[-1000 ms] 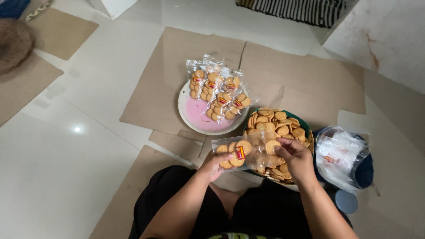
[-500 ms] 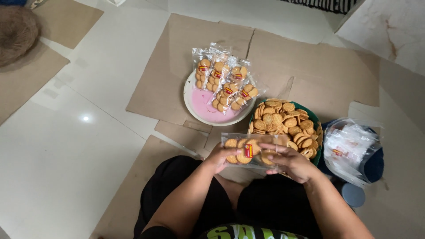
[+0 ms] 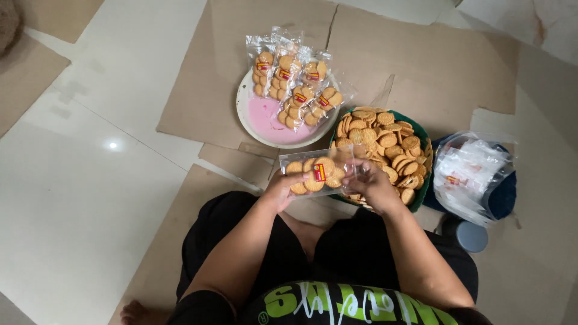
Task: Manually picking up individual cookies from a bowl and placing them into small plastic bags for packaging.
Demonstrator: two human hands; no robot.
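Both my hands hold a clear plastic packet of round biscuits [image 3: 317, 173] with a small red and yellow label, level over my lap. My left hand [image 3: 282, 191] grips its left end and my right hand [image 3: 371, 184] pinches its right, open end. Just right of the packet stands a green bowl [image 3: 421, 133] heaped with loose round biscuits [image 3: 385, 139]. Beyond it a pink plate [image 3: 267, 120] carries several filled biscuit packets [image 3: 293, 81].
Flattened cardboard sheets [image 3: 421, 60] cover the white tiled floor [image 3: 78, 180] under the dishes. At the right, a dark blue tub [image 3: 503, 195] holds a bundle of empty clear bags [image 3: 469, 174]. A small grey lid or cup [image 3: 471, 236] lies beside my right knee.
The packet has turned level between my hands and my right hand has slid to its right end. The camera has tilted nearer to the dishes.
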